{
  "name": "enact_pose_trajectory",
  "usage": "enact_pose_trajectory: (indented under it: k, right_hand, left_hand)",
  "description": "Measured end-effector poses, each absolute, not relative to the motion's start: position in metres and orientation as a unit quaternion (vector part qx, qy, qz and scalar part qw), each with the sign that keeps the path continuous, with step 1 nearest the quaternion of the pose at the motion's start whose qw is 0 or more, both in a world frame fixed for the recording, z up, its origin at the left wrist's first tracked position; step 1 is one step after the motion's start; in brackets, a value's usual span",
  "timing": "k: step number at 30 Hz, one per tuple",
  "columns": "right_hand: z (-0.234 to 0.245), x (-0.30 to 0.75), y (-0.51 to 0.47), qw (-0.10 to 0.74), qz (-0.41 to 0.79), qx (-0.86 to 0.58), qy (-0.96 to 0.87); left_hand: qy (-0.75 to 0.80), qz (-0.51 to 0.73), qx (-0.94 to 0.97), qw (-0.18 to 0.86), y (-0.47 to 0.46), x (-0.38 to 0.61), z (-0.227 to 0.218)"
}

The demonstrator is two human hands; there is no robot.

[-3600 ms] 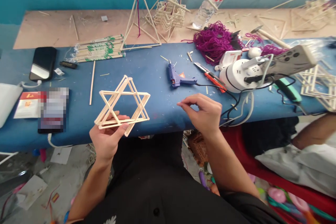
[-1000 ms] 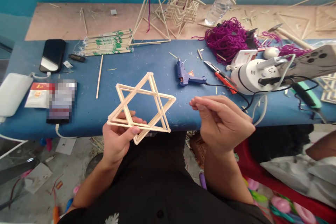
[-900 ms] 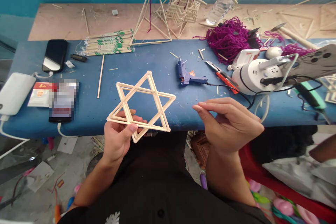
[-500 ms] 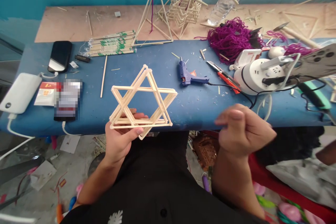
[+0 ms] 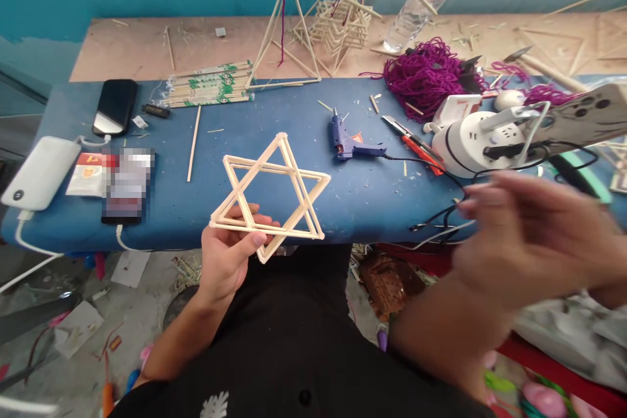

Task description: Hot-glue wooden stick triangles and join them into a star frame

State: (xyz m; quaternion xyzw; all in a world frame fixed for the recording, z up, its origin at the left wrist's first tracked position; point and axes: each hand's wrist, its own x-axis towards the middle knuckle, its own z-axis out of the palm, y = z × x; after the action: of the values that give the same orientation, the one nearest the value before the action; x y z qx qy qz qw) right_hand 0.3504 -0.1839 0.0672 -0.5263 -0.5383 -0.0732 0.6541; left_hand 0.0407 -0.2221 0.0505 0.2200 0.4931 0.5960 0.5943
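A six-pointed star frame (image 5: 248, 177) made of pale wooden sticks is tilted up over the table's front edge. My left hand (image 5: 228, 251) grips its lower left part, thumb in front and fingers behind. On the right, my right hand (image 5: 509, 241) is raised near the table edge, smeared by motion, so its fingers cannot be made out well. Past it lies a black cable (image 5: 441, 212). A blue hot glue gun (image 5: 350, 142) rests on the table beyond the star, with a red utility knife (image 5: 416, 147) to its right.
Behind stand a stick pyramid frame (image 5: 304, 23) tied with purple yarn and a plastic bottle (image 5: 409, 23). A purple yarn heap (image 5: 424, 77) and a white round power strip (image 5: 473, 144) sit at right. Packaged sticks (image 5: 210, 86), phones (image 5: 115, 106) and a power bank (image 5: 42, 171) lie left.
My right hand has moved right, away from the star, and is more blurred. The star has turned slightly in my left hand, its top point shifting right and down.
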Motion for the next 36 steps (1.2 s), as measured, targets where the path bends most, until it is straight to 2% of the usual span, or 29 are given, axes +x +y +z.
enact_pose_trajectory:
  k: [3, 5, 9, 15, 25, 36]
  right_hand:
    - [0.069, 0.292, -0.193, 0.536, 0.046, -0.449, -0.713]
    - [0.071, 0.271, -0.197, 0.494, 0.074, -0.402, -0.767]
    - [0.069, 0.263, -0.195, 0.425, 0.044, -0.344, -0.836]
    - [0.074, 0.26, -0.189, 0.33, -0.035, -0.329, -0.884]
    - [0.085, 0.251, -0.18, 0.227, -0.096, -0.296, -0.923]
    - [0.063, 0.251, -0.171, 0.207, -0.095, -0.279, -0.933]
  left_hand:
    - [0.492, 0.595, 0.26, 0.58, -0.226, 0.042, 0.046]
    - [0.491, 0.592, 0.296, 0.567, -0.229, 0.041, 0.043]
    - [0.511, 0.581, 0.356, 0.524, -0.239, 0.04, 0.043]
    - [0.581, 0.546, 0.396, 0.455, -0.244, 0.042, 0.052]
    - [0.573, 0.523, 0.44, 0.451, -0.237, 0.031, 0.052]
    - [0.575, 0.524, 0.364, 0.511, -0.235, 0.029, 0.05]
